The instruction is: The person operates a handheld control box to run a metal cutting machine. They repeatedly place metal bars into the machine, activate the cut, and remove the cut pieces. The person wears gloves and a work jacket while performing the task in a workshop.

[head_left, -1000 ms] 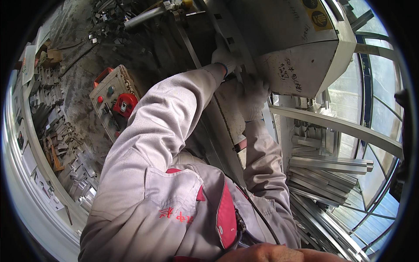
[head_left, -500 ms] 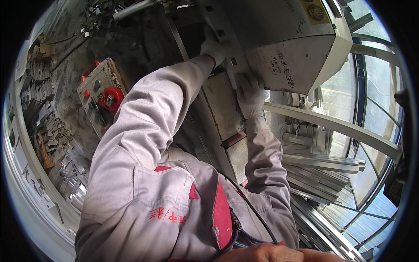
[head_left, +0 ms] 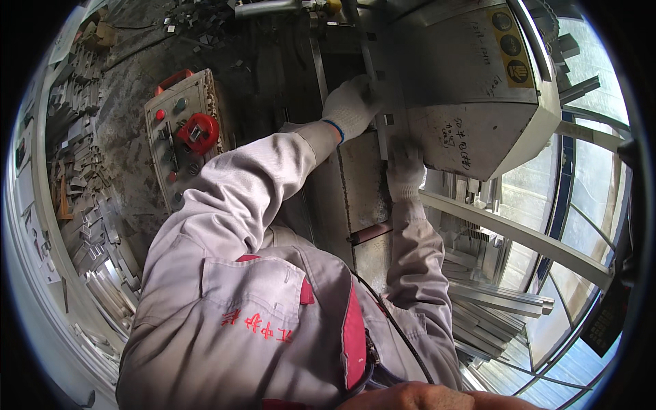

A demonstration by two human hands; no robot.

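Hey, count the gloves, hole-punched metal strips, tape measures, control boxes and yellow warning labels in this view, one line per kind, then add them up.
Gloves: 2
Metal strip with square holes: 1
Red tape measure: 1
Control box: 1
Yellow warning label: 1
Total: 6

From here, the tape measure [head_left: 199,133] sits on the button box [head_left: 183,167], left of the worker. Metal bits [head_left: 89,232] lie farther left. The metal bar [head_left: 385,140] is between that box and the big machine cover [head_left: 471,130]. Long bars [head_left: 492,314] lie past the right arm [head_left: 418,256].
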